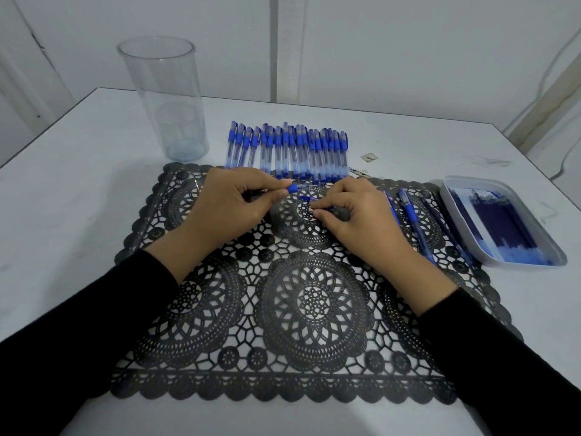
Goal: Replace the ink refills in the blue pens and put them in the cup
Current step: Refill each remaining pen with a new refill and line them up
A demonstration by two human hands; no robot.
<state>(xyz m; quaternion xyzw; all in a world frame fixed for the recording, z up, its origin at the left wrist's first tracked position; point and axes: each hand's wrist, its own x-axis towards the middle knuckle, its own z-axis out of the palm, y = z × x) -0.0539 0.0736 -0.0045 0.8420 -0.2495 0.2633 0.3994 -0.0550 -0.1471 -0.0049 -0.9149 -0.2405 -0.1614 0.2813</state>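
A blue pen (293, 187) is pinched in the left grip (226, 202) over the lace mat (311, 309). A thin blue part (305, 198) is pinched in the right grip (358, 218). The clear cup (163, 99) is stood upright far-left on the worktop (78, 190), w/ the pen row (287, 149) to its right.

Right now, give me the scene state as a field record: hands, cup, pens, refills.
left grip: holds a pen above the mat
right grip: pinches a small blue piece; which part it is, cannot tell
cup: upright, back left on the table, no pens inside
pen row: side by side behind the mat
loose pens: a few on the mat's right side
tray: right of the mat, holds refills
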